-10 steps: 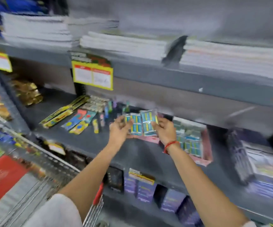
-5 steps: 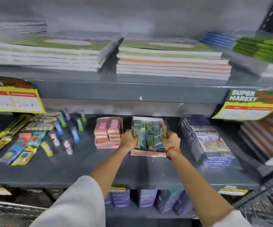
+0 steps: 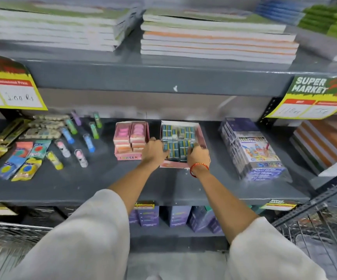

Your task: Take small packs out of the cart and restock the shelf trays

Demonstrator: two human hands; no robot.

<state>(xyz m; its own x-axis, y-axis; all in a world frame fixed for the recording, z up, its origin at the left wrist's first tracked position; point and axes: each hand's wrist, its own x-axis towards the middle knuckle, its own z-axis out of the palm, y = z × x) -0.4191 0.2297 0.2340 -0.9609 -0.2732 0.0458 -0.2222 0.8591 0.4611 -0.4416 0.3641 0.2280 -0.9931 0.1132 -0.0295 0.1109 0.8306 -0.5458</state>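
Left hand (image 3: 155,151) and right hand (image 3: 197,155) pinch blue-green small packs (image 3: 176,150) over open pink cardboard tray (image 3: 201,136), 12 o'clock; uneven release could spill packs over tray's front edge.

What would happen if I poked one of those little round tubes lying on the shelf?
The small tubes look round and lie on their sides, so a poke would probably roll one. They seem light. The flat grey shelf shows no front lip, so one might roll off.

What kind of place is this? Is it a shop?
Most likely a supermarket's stationery aisle. A yellow tag hanging from the shelf reads "SUPER MARKET", with handwritten prices. Notebooks are stacked above, and a tray of small blue packs sits beside a box marked "ERASER".
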